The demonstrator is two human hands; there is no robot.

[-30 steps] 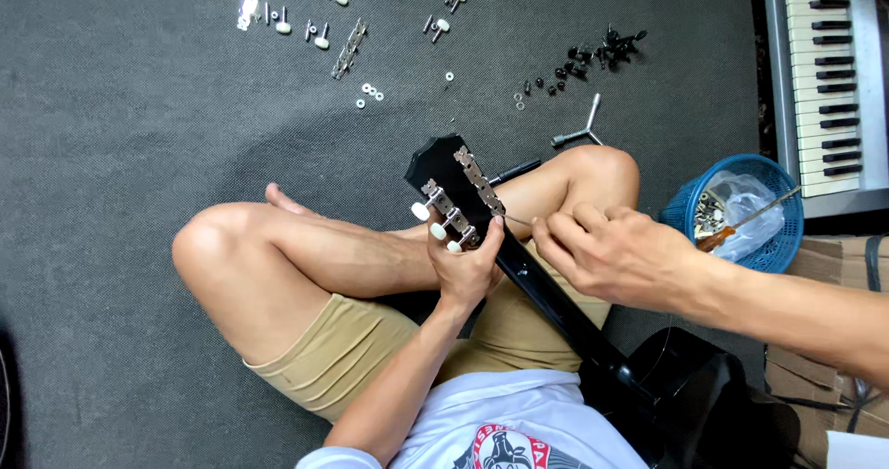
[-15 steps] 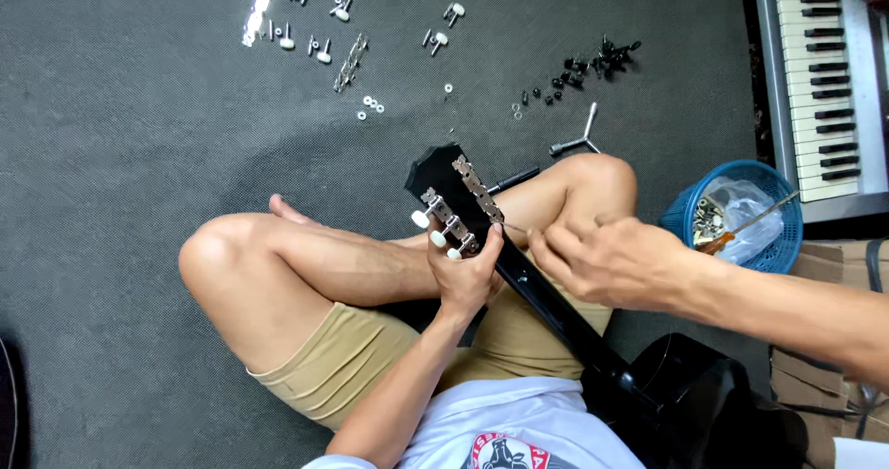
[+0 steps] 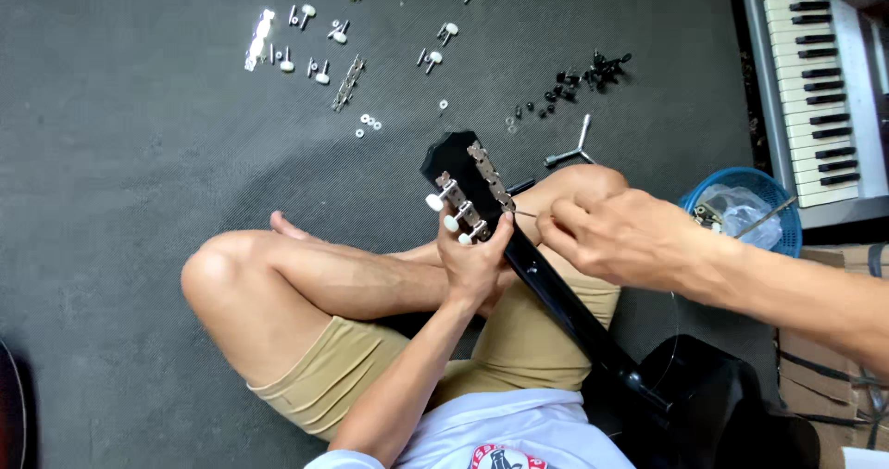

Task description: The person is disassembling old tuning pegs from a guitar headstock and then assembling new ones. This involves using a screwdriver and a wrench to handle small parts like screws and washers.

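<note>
A black guitar lies across my crossed legs, its headstock pointing up toward the floor mat. My left hand wraps the neck just below the headstock, thumb beside the white-knobbed tuning pegs. My right hand pinches a thin guitar string next to the chrome tuner strip on the headstock's right side. The string's far end is hidden between my fingers.
Loose chrome tuning machines, washers and black small parts lie scattered on the grey mat. A three-armed metal tool sits near my knee. A blue basket and an electronic keyboard stand at right.
My right hand has shifted slightly toward the headstock with the string. The left hand keeps the same grip on the neck.
</note>
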